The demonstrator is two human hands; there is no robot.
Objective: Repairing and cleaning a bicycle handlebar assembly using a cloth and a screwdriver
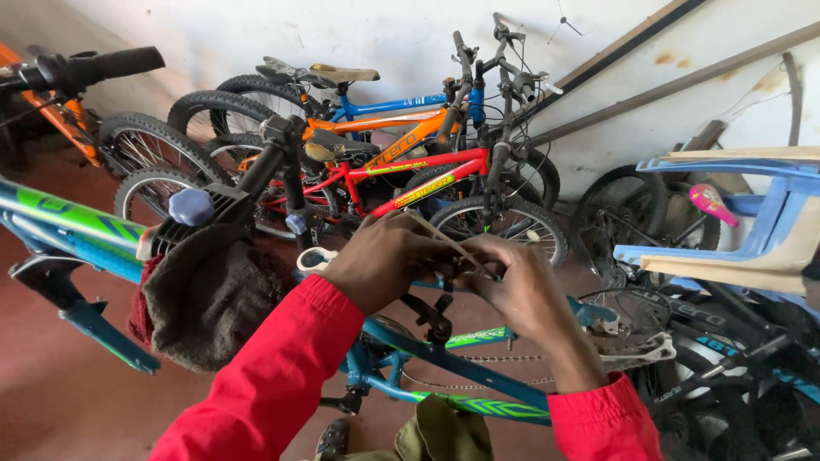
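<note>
Parked bikes (401, 162) crowd ahead; blue frame (444, 363) blocks below; floor (51, 393) open left.

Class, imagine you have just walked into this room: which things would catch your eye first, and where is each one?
First, in the centre foreground, the left hand and right hand, in bright red sleeves, meet around a thin pale strip above a blue and green bicycle frame. Behind them, a row of red, orange and blue bicycles leans against the white wall. At left, a grey-brown knitted cloth drapes over the near bicycle.
</note>
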